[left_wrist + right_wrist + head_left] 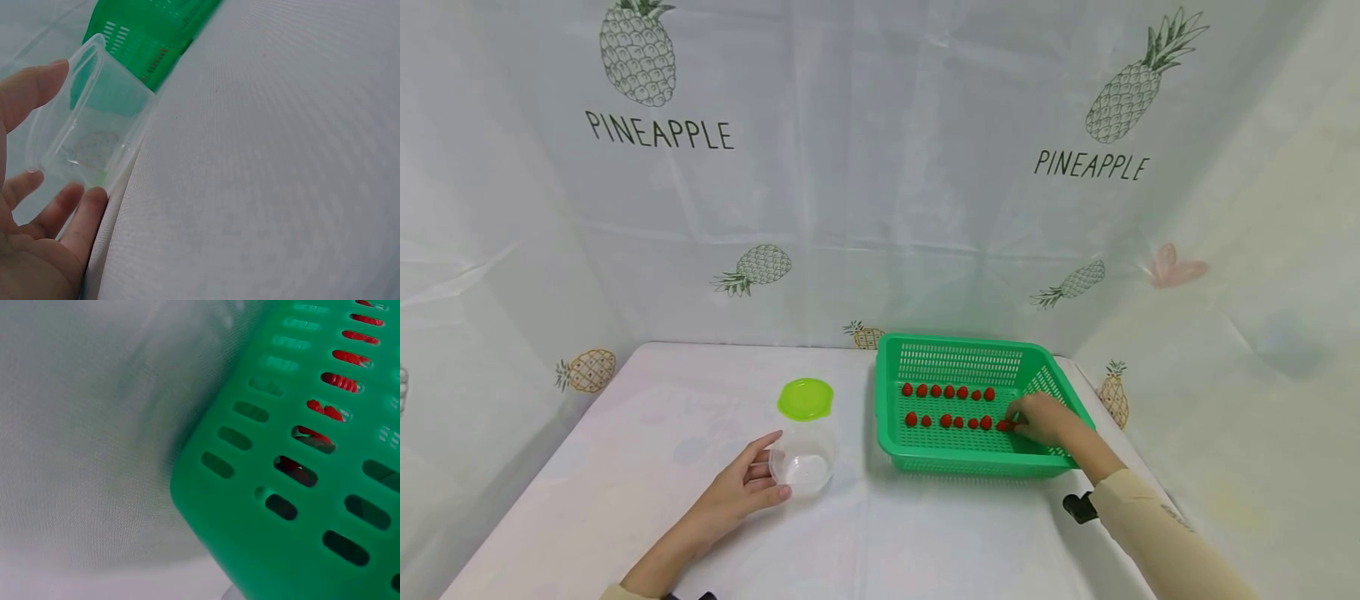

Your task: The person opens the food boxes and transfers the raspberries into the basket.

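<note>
A clear plastic tub stands on the white-covered table, and my left hand holds it from the left. The thumb lies at the rim of the tub and the fingers curve along its other side. Inside a green plastic basket, small red strawberries lie in two rows. My right hand reaches down over the basket's right side, its fingertips pinching a strawberry at the right end of the front row. Those fingertips partly cover it. The right wrist view shows strawberries through the basket's slots.
A bright green lid lies flat on the table behind the tub. The basket's raised walls surround the strawberries. White curtains printed with pineapples hang behind the table and on both sides.
</note>
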The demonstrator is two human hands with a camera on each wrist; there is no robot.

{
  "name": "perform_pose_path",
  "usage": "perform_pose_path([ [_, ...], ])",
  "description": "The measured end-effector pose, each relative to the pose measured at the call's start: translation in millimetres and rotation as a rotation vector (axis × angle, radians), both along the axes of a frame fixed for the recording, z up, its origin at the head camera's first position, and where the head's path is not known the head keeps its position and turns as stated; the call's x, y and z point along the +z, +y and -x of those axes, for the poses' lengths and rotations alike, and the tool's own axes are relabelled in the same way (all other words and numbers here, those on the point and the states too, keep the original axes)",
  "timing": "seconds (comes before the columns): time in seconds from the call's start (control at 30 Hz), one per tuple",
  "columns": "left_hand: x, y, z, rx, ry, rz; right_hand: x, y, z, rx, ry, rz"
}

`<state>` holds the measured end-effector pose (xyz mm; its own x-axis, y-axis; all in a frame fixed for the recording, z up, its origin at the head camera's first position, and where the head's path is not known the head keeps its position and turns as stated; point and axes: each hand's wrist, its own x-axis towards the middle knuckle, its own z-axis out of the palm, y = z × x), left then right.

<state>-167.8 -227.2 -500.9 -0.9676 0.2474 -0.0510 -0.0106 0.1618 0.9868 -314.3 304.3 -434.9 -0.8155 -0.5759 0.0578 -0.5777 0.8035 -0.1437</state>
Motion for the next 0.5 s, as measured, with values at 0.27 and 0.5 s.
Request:
perform_pose_path([
  [0.27, 1.1, 4.7, 2.2, 0.011, -0.015, 0.015, 10.3, 7.1, -10.8, -0.038, -0.033, 0.012],
  [0.5, 5.0, -1.9, -0.3, 0.005, -0.001, 0.03, 35.2, 5.9, -23.2, -0.028, -0.005, 0.056],
])
